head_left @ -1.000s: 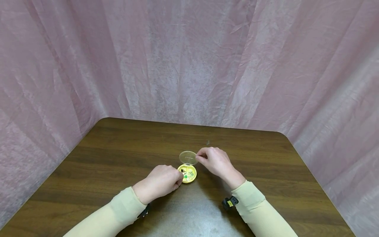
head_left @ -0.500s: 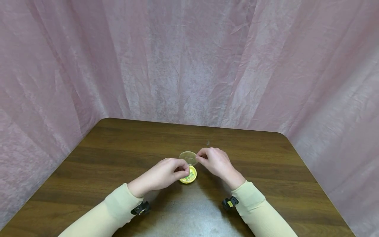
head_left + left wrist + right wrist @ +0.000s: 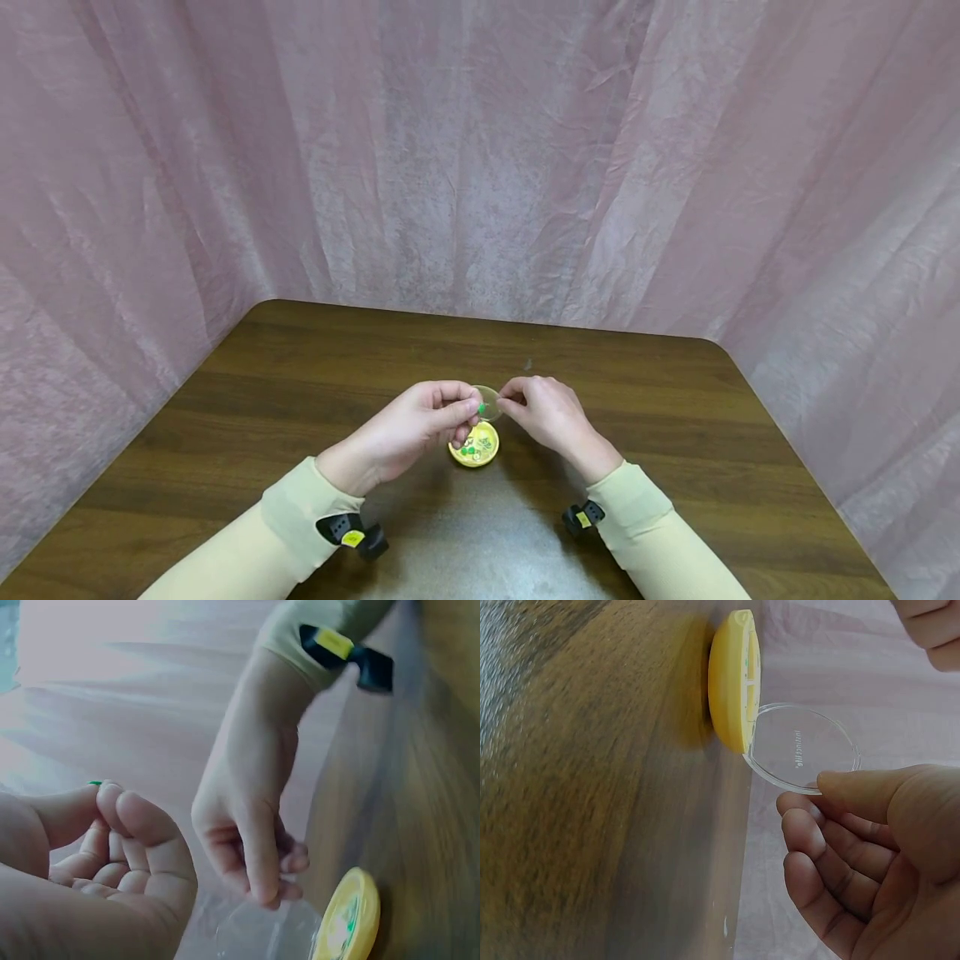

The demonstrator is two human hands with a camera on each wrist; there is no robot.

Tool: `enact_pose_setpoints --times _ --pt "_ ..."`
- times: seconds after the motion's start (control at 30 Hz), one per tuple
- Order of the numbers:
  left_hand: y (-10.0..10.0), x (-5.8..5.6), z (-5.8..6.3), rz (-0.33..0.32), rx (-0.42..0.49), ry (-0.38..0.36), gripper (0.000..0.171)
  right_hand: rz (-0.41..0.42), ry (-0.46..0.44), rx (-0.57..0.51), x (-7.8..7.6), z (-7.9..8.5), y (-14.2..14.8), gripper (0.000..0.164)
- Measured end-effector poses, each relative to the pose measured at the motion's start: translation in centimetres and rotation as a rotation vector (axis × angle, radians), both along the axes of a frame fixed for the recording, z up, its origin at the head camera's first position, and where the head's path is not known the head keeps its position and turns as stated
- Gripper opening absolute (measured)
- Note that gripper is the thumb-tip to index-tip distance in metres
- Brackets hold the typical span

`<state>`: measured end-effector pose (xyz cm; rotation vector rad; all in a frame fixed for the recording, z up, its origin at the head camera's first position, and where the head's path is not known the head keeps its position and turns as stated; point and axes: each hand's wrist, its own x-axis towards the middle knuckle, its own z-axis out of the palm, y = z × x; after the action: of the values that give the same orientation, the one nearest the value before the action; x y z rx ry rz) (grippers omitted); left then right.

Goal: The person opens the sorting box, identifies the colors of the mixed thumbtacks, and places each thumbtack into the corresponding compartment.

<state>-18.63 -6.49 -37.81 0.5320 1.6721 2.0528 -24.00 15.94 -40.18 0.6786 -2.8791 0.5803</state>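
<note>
A small round yellow case (image 3: 474, 464) stands on the table, its hinged clear lid (image 3: 802, 739) raised upright. Inside the divided case lie several small green and pale bits. My right hand (image 3: 551, 412) pinches the lid's edge between thumb and forefinger, the other fingers loosely curled below. Above the case, my left hand (image 3: 412, 421) has its palm turned inward and pinches a small green piece (image 3: 482, 408) between thumb and fingertips. Only a sliver of that green piece (image 3: 94, 782) shows in the left wrist view.
The brown wooden table (image 3: 300, 367) extends around the case, with rounded far corners. A pink curtain (image 3: 480, 167) hangs behind it and along both sides. Black devices with yellow labels are strapped at both wrists.
My left hand has risen from the case and turned its palm inward, bringing the green piece into sight. The right hand stays at the lid.
</note>
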Motion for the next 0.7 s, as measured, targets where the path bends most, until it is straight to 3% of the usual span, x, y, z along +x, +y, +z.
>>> enact_pose_setpoints --times 0.2,0.43,0.57,0.7 --pt "-0.31 0.12 0.42 -0.102 0.201 -0.103 0.017 -0.004 0.005 0.001 0.04 -0.02 0.0 0.008" --pt "-0.48 0.27 0.85 -0.199 0.286 -0.048 0.011 -0.003 0.011 0.002 -0.03 0.02 0.07 0.007" --pt "-0.22 0.45 1.03 -0.184 0.224 -0.016 0.011 -0.001 0.001 -0.004 0.0 0.1 0.13 0.007" --pt "0.1 0.38 0.72 -0.094 0.013 0.086 0.022 0.002 -0.007 -0.009 -0.07 0.19 0.16 0.007"
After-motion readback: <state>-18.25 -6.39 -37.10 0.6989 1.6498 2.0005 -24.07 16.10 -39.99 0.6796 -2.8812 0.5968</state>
